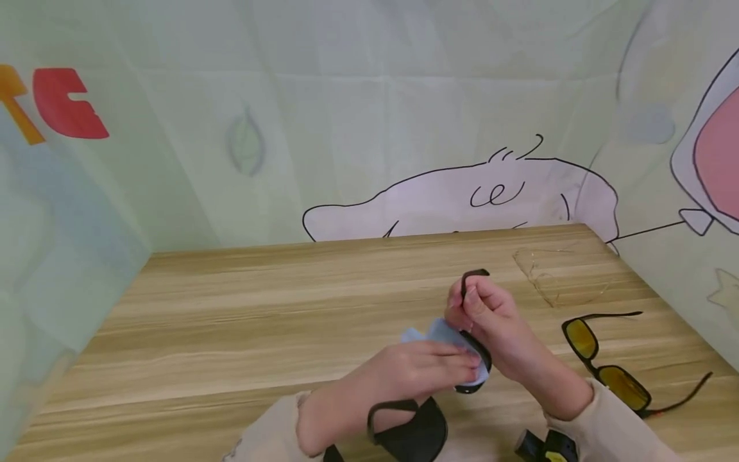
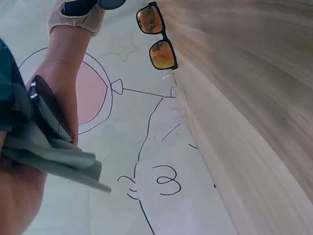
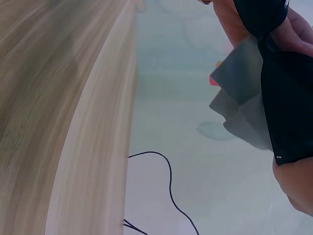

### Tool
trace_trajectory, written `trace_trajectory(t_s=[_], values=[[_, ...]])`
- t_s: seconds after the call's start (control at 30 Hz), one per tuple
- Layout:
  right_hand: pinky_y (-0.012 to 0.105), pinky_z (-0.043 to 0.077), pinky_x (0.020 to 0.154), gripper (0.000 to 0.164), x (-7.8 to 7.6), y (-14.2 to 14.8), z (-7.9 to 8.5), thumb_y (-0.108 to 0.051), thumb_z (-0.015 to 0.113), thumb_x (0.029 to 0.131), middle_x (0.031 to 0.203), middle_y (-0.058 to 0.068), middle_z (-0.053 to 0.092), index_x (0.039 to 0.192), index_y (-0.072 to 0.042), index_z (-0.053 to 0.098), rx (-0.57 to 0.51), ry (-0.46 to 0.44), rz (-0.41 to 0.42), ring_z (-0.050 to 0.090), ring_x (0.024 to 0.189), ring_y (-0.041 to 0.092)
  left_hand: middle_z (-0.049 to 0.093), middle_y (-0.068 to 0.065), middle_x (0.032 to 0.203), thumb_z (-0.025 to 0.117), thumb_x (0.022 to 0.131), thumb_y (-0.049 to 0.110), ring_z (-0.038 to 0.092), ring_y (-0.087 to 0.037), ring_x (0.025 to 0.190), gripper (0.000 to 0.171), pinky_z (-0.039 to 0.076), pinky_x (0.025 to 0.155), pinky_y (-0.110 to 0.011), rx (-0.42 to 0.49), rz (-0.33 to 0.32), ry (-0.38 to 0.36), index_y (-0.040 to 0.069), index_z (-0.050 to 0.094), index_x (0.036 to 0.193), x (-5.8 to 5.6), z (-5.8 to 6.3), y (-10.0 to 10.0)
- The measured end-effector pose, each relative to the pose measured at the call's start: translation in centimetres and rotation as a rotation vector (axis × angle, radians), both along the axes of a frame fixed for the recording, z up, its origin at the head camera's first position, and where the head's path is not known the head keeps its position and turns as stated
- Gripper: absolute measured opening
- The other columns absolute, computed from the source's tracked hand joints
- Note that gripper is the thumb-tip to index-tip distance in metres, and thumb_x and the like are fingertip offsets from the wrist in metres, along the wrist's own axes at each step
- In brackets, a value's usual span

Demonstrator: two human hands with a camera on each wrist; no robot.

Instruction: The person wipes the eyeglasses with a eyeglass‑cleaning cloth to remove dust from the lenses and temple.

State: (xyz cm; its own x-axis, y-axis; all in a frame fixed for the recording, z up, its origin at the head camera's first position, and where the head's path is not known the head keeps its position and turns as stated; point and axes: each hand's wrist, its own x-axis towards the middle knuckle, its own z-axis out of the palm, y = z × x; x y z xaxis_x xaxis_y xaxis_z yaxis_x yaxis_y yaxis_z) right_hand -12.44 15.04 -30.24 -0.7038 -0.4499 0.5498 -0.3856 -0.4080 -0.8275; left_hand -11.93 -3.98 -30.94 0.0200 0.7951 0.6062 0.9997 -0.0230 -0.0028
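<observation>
Pinching one arm of the dark glasses [image 1: 484, 353] in my right hand [image 1: 492, 317], I held the cloth [image 1: 441, 332] to a lens with my left hand [image 1: 421, 370], in the head view, above the desk [image 1: 231, 308]; yellow glasses [image 1: 623, 386] and wire glasses [image 1: 537, 283] lay rightward. From the left wrist, the cloth jutted past my fingers. From the right wrist, it showed behind the lenses.

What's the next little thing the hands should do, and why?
Probably slide the blue cloth gently across the dark glasses, since the left hand holds the cloth against them while the right hand grips one of their arms.
</observation>
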Motion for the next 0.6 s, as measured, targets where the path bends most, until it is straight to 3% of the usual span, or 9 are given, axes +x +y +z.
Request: trace_trajectory(t_s=[0.13,0.23,0.4,0.6], values=[[0.034,0.021,0.062,0.024,-0.03,0.16,0.0,-0.014,0.033,0.101,0.071,0.008,0.032,0.099,-0.008,0.056,-0.023,0.006,0.033,0.031,0.063,0.022,0.062,-0.005,0.121,0.042,0.097,0.008,0.052,-0.016,0.12,0.028,0.033,0.105,-0.02,-0.034,-0.013,0.025,0.004,0.063,0.116,0.17,0.21,-0.39],[0.034,0.021,0.061,0.025,-0.05,0.35,0.0,-0.013,0.032,0.101,0.071,0.009,0.031,0.099,-0.007,0.056,-0.03,0.009,0.06,0.03,0.063,0.023,0.064,-0.002,0.116,0.059,0.087,-0.002,0.055,-0.013,0.115,0.028,0.035,0.103,-0.018,-0.015,0.039,0.095,0.007,0.065,0.112,0.33,0.26,-0.37],[0.034,0.021,0.062,0.027,-0.15,0.65,0.12,-0.011,0.03,0.101,0.072,0.009,0.031,0.099,-0.008,0.057,-0.017,0.018,0.05,0.031,0.064,0.022,0.065,-0.003,0.114,0.062,0.084,-0.002,0.057,-0.013,0.112,0.028,0.037,0.101,-0.019,0.007,0.102,0.105,0.006,0.064,0.11,0.7,0.5,-0.49],[0.033,0.025,0.06,0.022,0.05,0.69,0.38,-0.013,0.035,0.101,0.073,0.006,0.036,0.099,-0.009,0.056,0.02,0.016,0.059,0.035,0.066,0.02,0.066,-0.004,0.111,0.066,0.077,-0.002,0.06,-0.014,0.109,0.029,0.041,0.098,-0.02,0.036,0.212,0.214,0.006,0.066,0.105,0.94,0.62,-0.08]])
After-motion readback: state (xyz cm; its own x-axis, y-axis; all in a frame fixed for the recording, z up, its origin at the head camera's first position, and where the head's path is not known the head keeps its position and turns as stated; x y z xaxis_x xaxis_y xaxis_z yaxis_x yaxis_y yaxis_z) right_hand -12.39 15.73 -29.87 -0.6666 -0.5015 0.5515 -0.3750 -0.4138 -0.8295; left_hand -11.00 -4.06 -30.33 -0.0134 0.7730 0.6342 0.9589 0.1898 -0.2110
